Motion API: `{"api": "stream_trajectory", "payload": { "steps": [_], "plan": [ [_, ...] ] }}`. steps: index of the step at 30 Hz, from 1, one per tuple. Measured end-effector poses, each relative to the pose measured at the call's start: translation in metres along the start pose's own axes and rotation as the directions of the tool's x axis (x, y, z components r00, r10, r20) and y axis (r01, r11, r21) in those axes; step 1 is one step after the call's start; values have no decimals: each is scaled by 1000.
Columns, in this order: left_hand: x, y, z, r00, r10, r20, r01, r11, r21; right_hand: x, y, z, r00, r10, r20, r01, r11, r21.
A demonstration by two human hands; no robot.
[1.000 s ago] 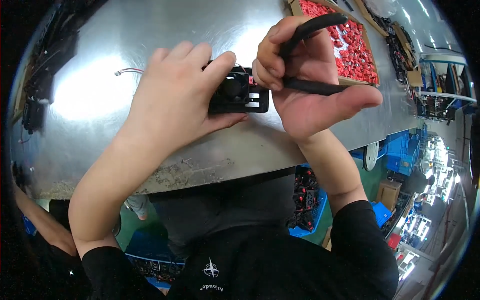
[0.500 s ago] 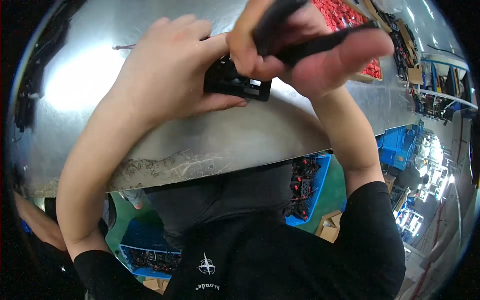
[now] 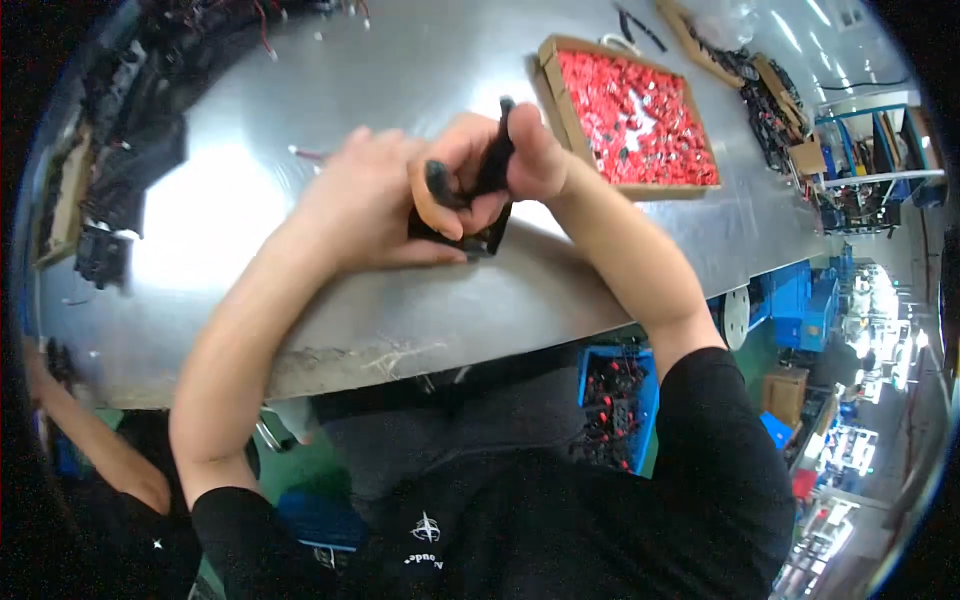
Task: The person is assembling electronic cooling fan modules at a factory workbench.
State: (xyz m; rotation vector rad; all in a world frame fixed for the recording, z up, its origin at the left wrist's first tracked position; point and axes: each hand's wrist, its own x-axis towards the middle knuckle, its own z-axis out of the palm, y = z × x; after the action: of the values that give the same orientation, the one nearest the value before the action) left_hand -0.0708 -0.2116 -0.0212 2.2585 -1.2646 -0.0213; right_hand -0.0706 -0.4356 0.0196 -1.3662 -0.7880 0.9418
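change: compared with a second ago, the hands are seen closer together and the long black tool (image 3: pixel 492 160) is now raised almost upright instead of lying across the right palm.
meaning: it is judged that the tool is being pressed down into the part, so the work on this piece seems to be in its middle.
left hand (image 3: pixel 365 205): it is closed around the small black square plastic part (image 3: pixel 470 235), which is kept just above the shiny grey metal table (image 3: pixel 400 300), near the front edge.
right hand (image 3: pixel 510 160): it is clenched on the tool; the fingertips look darkened.
around: a flat cardboard tray of small red pieces (image 3: pixel 635 115) is placed just beside the right hand; dark cable bundles (image 3: pixel 120 170) are piled at the far left; a blue bin with red and black parts (image 3: pixel 615 400) is seen under the table.
in the way: nothing is found between the hands; the part is mostly hidden by the fingers.
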Motion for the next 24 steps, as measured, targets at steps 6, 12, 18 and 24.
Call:
{"api": "stream_trajectory", "payload": {
  "steps": [6, 12, 18, 24],
  "plan": [
    [-23, 57, 18, 970, -165, -177, 211, 934, 287, -42, 14, 23, 658, -437, -613, 640, 754, 150],
    [-29, 81, 20, 962, -212, -175, 257, 919, 299, -48, 8, 60, 564, -486, -668, 486, 849, -207],
    [-29, 76, 18, 947, -265, -182, 304, 921, 242, -46, 16, 73, 579, -536, -614, 473, 835, -283],
    [-30, 75, 23, 937, -257, -236, 317, 909, 270, -42, 20, 74, 567, -495, -658, 492, 844, -212]
  ]
}}
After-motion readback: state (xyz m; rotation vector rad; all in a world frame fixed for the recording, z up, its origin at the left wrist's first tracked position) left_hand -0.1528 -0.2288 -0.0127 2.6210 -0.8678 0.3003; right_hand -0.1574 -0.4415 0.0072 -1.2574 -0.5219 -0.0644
